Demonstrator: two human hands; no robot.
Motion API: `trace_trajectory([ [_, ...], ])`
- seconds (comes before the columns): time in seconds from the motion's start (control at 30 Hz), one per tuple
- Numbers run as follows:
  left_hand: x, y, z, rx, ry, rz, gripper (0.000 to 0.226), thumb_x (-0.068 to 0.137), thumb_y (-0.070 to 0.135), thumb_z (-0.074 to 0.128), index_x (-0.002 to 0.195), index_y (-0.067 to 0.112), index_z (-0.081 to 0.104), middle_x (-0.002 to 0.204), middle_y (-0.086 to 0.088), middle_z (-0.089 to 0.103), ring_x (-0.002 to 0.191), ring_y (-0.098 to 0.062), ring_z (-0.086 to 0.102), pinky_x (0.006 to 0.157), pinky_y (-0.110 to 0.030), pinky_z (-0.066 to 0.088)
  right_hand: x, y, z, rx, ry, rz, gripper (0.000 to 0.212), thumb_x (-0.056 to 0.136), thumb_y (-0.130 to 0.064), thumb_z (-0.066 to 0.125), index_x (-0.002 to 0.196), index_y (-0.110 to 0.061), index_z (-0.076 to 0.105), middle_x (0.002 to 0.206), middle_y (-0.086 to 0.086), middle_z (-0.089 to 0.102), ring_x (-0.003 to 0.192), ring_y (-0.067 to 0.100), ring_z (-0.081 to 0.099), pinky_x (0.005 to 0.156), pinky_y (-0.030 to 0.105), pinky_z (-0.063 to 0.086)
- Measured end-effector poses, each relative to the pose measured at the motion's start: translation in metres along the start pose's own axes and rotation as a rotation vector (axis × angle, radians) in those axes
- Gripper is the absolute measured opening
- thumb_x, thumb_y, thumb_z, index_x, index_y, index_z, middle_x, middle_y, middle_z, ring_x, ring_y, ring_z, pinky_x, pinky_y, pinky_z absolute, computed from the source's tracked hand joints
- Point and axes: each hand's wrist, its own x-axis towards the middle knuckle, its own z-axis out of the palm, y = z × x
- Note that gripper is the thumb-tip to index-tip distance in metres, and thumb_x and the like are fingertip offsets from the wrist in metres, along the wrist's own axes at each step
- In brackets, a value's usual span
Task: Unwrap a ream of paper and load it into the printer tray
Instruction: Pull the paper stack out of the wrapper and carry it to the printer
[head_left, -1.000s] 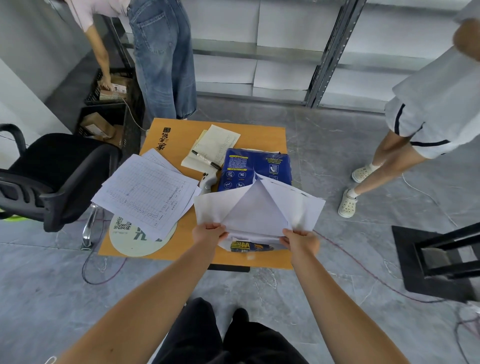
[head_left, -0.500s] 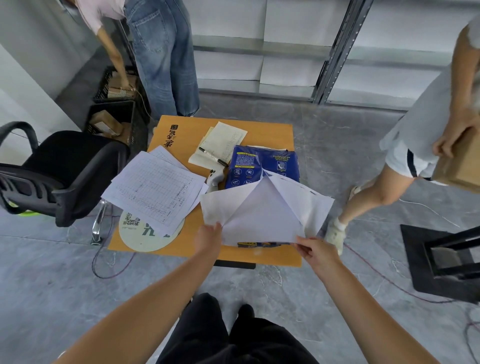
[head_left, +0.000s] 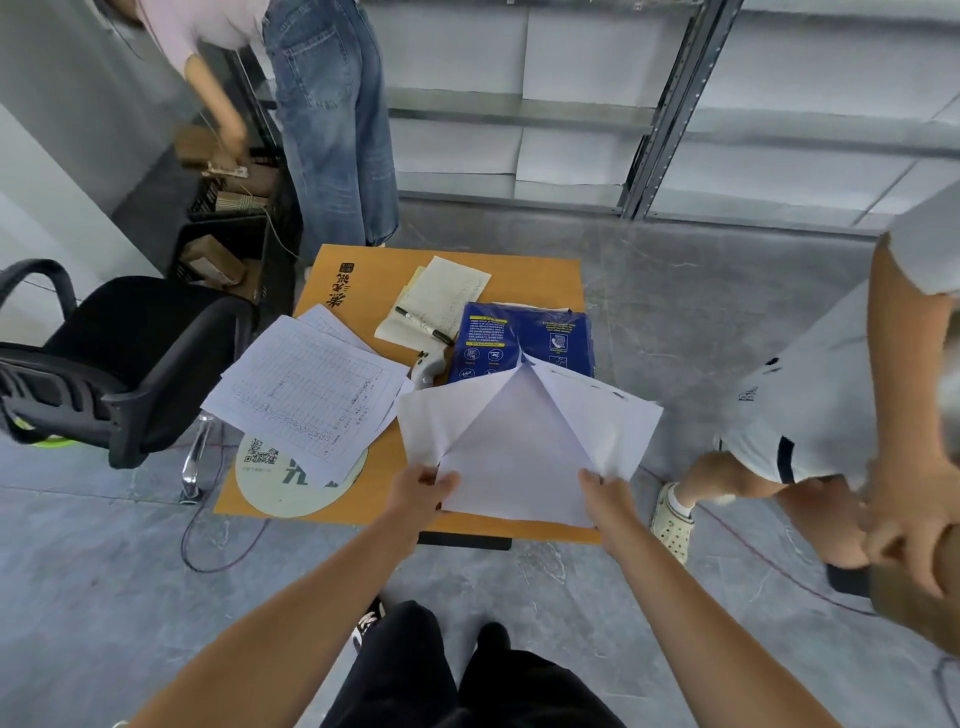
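Two bare hands, both mine, are at the near edge of the work. My left hand (head_left: 423, 488) pinches the near left edge of the opened white inner face of the ream wrapper (head_left: 524, 447), thumb on top, fingers curled beneath. My right hand (head_left: 605, 493) grips the near right edge the same way, closed on the sheet.

Wrapper: flaps unfolded into a broad white spread that comes to a peak at the far side; it covers the near right part of the small orange wooden table (head_left: 363, 483) and overhangs its right side. I cannot tell whether the paper stack lies beneath it.

Blue printed outer face of the ream wrapper (head_left: 524, 338): just behind the white peak, lying flat on the table.

Small white handheld device (head_left: 428, 366): just left of the blue face, touching the loose forms.

Black marker pen (head_left: 423, 326): lying across a cream notepad (head_left: 441, 299) at the far middle of the table.

Stack of white gridded forms (head_left: 306, 395): left side, overhanging the edge, partly covering a round cream card with a QR code (head_left: 280, 483).

Black mesh office chair (head_left: 119, 358): left of the table.

One bystander in blue jeans (head_left: 327, 119) behind the table; another in white shorts (head_left: 810, 405) at right.
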Motion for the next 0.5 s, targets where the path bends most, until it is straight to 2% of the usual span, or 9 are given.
trace_trajectory([
  [0.07, 0.0, -0.004, -0.012, -0.079, -0.127, -0.026, 0.03, 0.089, 0.02, 0.07, 0.112, 0.001, 0.064, 0.105, -0.009, 0.068, 0.088, -0.023, 0.066, 0.085, -0.035, 0.059, -0.008, 0.005, -0.002, 0.045, -0.038, -0.025, 0.028, 0.097, -0.022, 0.048, 0.116, -0.004, 0.057, 0.09, 0.007, 0.055, 0.086, 0.027, 0.054, 0.067, 0.037, 0.055],
  [0.1, 0.0, -0.006, -0.019, -0.125, -0.239, -0.058, 0.033, 0.089, 0.017, 0.07, 0.117, 0.0, 0.063, 0.11, -0.01, 0.069, 0.092, -0.024, 0.068, 0.09, -0.038, 0.058, -0.01, 0.01, -0.005, 0.103, -0.09, -0.009, 0.028, 0.098, -0.023, 0.048, 0.12, -0.006, 0.055, 0.1, 0.01, 0.056, 0.091, 0.029, 0.055, 0.057, 0.036, 0.056],
  [0.17, 0.002, -0.009, -0.033, -0.192, -0.494, -0.129, 0.038, 0.09, 0.013, 0.068, 0.125, 0.002, 0.059, 0.124, -0.014, 0.068, 0.107, -0.031, 0.069, 0.097, -0.04, 0.055, -0.011, 0.02, -0.012, 0.215, -0.208, 0.074, 0.032, 0.099, -0.027, 0.05, 0.122, -0.006, 0.054, 0.107, 0.015, 0.061, 0.084, 0.033, 0.065, 0.046, 0.034, 0.056],
  [0.23, 0.006, -0.008, -0.037, -0.215, -0.611, -0.173, 0.045, 0.088, 0.012, 0.069, 0.131, 0.007, 0.054, 0.131, -0.015, 0.065, 0.114, -0.033, 0.067, 0.098, -0.042, 0.054, -0.01, 0.025, -0.018, 0.225, -0.304, 0.133, 0.038, 0.095, -0.036, 0.056, 0.119, -0.006, 0.057, 0.097, 0.017, 0.069, 0.072, 0.031, 0.071, 0.05, 0.035, 0.059],
  [0.37, 0.02, 0.0, -0.018, -0.382, -0.504, -0.237, 0.056, 0.084, 0.032, 0.073, 0.133, 0.02, 0.048, 0.132, -0.012, 0.064, 0.117, -0.031, 0.065, 0.092, -0.051, 0.056, 0.003, 0.02, -0.018, 0.261, -0.296, 0.187, 0.039, 0.086, -0.048, 0.064, 0.107, -0.016, 0.063, 0.101, 0.006, 0.071, 0.09, 0.025, 0.069, 0.072, 0.041, 0.06],
  [0.43, 0.023, 0.004, -0.005, -0.429, -0.461, -0.301, 0.057, 0.08, 0.04, 0.076, 0.129, 0.02, 0.054, 0.127, -0.012, 0.067, 0.114, -0.031, 0.066, 0.092, -0.052, 0.056, 0.006, 0.014, -0.014, 0.337, -0.295, 0.203, 0.033, 0.087, -0.047, 0.064, 0.105, -0.02, 0.064, 0.1, 0.004, 0.071, 0.089, 0.023, 0.068, 0.073, 0.037, 0.057],
  [0.5, 0.021, 0.006, 0.005, -0.445, -0.43, -0.347, 0.055, 0.077, 0.04, 0.078, 0.124, 0.019, 0.058, 0.121, -0.013, 0.07, 0.11, -0.032, 0.067, 0.091, -0.052, 0.056, 0.009, 0.013, -0.008, 0.387, -0.294, 0.189, 0.035, 0.087, -0.04, 0.066, 0.112, -0.017, 0.065, 0.107, 0.009, 0.072, 0.095, 0.029, 0.068, 0.079, 0.04, 0.056],
])
